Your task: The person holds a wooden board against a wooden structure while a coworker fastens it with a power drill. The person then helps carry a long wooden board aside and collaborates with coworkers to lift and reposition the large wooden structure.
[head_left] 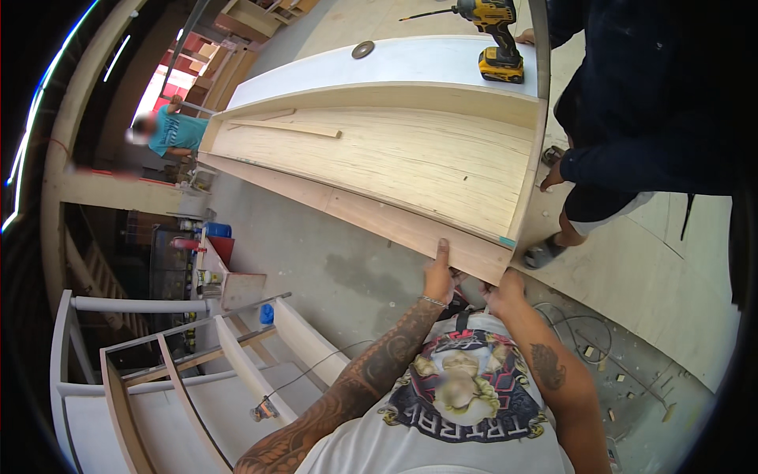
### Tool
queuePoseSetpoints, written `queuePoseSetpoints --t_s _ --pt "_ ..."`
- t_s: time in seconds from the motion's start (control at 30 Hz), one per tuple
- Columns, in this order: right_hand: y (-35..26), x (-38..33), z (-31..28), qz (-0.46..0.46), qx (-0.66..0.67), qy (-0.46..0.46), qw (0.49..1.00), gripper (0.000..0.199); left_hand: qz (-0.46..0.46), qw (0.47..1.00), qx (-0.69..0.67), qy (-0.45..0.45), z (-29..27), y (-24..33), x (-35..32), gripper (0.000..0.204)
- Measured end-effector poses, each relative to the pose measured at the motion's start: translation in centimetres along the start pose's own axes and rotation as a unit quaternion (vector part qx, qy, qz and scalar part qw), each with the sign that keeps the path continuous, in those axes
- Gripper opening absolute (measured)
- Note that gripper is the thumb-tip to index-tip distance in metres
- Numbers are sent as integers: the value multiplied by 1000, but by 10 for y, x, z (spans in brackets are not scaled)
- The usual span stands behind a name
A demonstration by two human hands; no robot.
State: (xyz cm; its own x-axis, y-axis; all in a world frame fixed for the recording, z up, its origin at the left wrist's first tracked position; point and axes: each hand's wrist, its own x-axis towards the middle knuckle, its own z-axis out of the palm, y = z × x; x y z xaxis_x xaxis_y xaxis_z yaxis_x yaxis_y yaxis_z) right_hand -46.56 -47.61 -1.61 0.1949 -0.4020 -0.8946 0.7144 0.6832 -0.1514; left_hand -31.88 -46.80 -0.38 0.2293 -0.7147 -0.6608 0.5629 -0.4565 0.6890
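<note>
A long, shallow plywood cabinet box (379, 158) lies in front of me. A pale wooden board (371, 215) runs along its near edge. My left hand (440, 278) grips the board's lower edge, thumb laid on the face and fingers mostly hidden beneath. At the board's right end, my right hand (504, 294) is closed around the bottom corner; its fingertips are partly hidden. Inside the box rests a loose wooden strip (304, 129). A yellow and black cordless drill (502, 55) with a long bit stands on the white panel (410, 59) beyond.
A co-worker in dark clothes (632, 118) stands close at the right, one hand near the drill. Another person in a blue shirt (180, 130) is at the box's far left end. A grey disc (363, 50) lies on the panel. Wooden frames (225, 355) stand at lower left.
</note>
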Motion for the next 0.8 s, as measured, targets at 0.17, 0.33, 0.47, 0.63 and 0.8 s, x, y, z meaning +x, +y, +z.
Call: queuePoseSetpoints --t_s 0.17,0.33,0.47,0.63,0.8 --pt "4 14 -10 1 -1 -39 999 26 10 1000 22 3 1 -1 1 70" --pt "4 11 -6 1 -5 -15 1000 26 15 1000 20 -17 1 2 -3 69" --pt "0 -1 -1 10 -3 -17 1000 27 37 999 21 -5 1 -3 1 65" --pt "8 -30 11 -13 47 -43 998 37 27 1000 8 0 -8 -6 4 66" --pt "15 -36 6 -1 83 -49 995 41 13 1000 8 -23 1 2 0 68"
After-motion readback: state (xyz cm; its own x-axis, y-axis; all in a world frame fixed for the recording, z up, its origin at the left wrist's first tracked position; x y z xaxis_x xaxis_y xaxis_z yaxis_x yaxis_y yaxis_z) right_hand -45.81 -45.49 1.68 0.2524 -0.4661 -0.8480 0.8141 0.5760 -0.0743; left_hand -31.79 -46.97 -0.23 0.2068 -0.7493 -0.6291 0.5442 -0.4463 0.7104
